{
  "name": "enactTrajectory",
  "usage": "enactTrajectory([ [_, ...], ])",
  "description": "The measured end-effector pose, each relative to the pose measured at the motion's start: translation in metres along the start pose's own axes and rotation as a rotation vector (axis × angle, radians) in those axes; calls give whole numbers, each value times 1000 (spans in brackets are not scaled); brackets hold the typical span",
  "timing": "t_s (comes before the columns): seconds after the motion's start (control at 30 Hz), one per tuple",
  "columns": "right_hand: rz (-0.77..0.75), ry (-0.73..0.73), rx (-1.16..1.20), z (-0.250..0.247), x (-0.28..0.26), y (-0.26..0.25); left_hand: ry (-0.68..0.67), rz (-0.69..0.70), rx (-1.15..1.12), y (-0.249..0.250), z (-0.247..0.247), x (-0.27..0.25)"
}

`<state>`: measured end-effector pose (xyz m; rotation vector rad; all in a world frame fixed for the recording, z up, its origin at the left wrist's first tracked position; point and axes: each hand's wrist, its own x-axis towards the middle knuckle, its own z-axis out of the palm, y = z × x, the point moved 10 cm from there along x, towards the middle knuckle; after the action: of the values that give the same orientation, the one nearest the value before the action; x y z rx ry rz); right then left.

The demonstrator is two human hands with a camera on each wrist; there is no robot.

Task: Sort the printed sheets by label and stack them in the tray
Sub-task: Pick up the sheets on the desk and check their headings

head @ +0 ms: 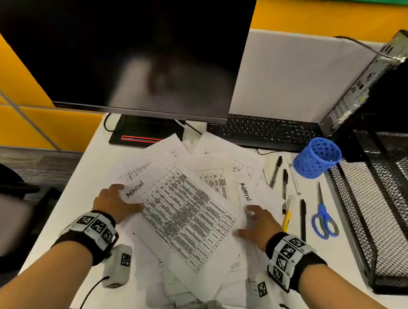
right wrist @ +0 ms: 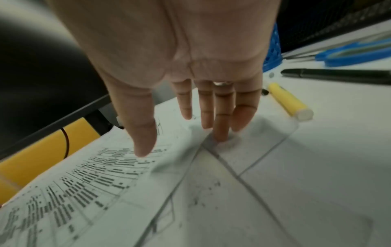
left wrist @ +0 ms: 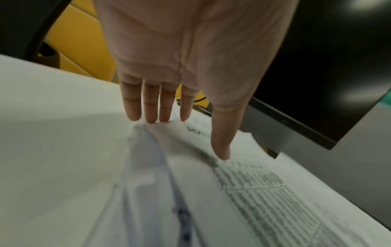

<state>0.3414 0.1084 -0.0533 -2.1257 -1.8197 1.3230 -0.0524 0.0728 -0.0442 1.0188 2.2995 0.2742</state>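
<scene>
1. The printed sheets (head: 182, 210) lie fanned in a loose overlapping heap on the white worktop (head: 56, 216), in front of the dark monitor (head: 119, 44).
2. The top sheet (head: 186, 216) carries a dense table and a handwritten "ADMIN" at its corner nearest the monitor's left side; a second sheet marked "ADMIN" (head: 245, 191) lies just to its right.
3. The left hand (head: 112, 203) rests flat on the left edge of the top sheet, fingers straight and spread, fingertips (left wrist: 150, 117) touching paper, grasping nothing.
4. The right hand (head: 258, 223) is likewise released, fingers extended, one fingertip (right wrist: 221, 135) pressing the paper beside the second "ADMIN" sheet.
5. The black mesh tray (head: 363, 213) stands right of the heap, well apart from both hands.
6. Between heap and tray lie pens (head: 302, 219), a yellow marker (head: 286, 219), blue scissors (head: 324, 216) and a blue pen cup (head: 317, 157).
</scene>
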Motion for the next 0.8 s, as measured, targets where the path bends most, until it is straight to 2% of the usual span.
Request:
enactTrajectory([
  [0.07, 29, -49, -35, 10, 3, 3, -6, -25, -3, -5, 4, 2],
  [0.17, 41, -68, -63, 17, 2, 5, -40, -39, -134, -8, 13, -2],
  [0.3, 35, -173, -36, 26, -1, 11, -28, 66, -255, 2, 8, -4],
  [0.4, 99, -36, 52, 6, 4, 11, -16, 183, -446, 15, -4, -10],
  [0.5, 154, 99, 136, -11, 14, 3, -104, 210, -648, 19, -2, -14],
  [0.63, 218, 140, 117, -4, 27, -5, -267, 309, -622, 37, 11, -32],
  [0.7, 211, 103, 34, 7, 30, -10, -345, 326, -625, 43, 16, -42],
  [0.8, 197, 18, -49, 22, 33, -14, -347, 311, -667, 36, 16, -42],
])
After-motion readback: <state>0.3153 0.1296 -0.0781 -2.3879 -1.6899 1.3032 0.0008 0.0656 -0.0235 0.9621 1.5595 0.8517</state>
